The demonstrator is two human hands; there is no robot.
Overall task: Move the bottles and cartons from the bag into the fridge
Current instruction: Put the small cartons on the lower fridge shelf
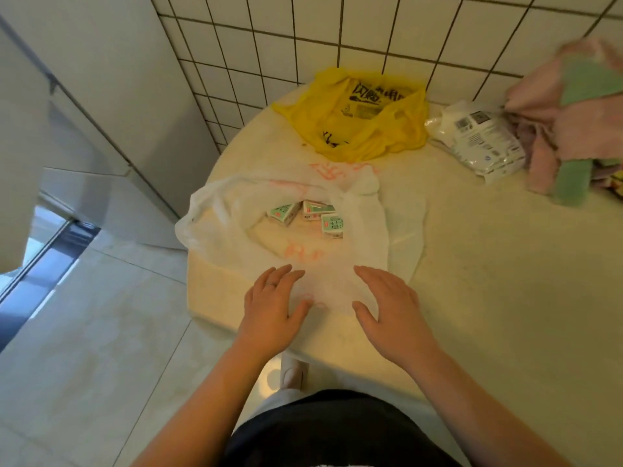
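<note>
A thin white plastic bag with faded red print lies spread open on the cream round table. Inside its far end lie three small white-and-green cartons, close together on their sides. My left hand, with a ring, rests flat on the bag's near edge, fingers apart. My right hand hovers or rests just right of it, also spread, holding nothing. No bottle is visible. The grey fridge stands at the left, beside the table.
A crumpled yellow bag lies at the table's back by the tiled wall. A white printed packet and a pink-and-green cloth sit at the back right. Pale floor tiles and my slippered foot show below.
</note>
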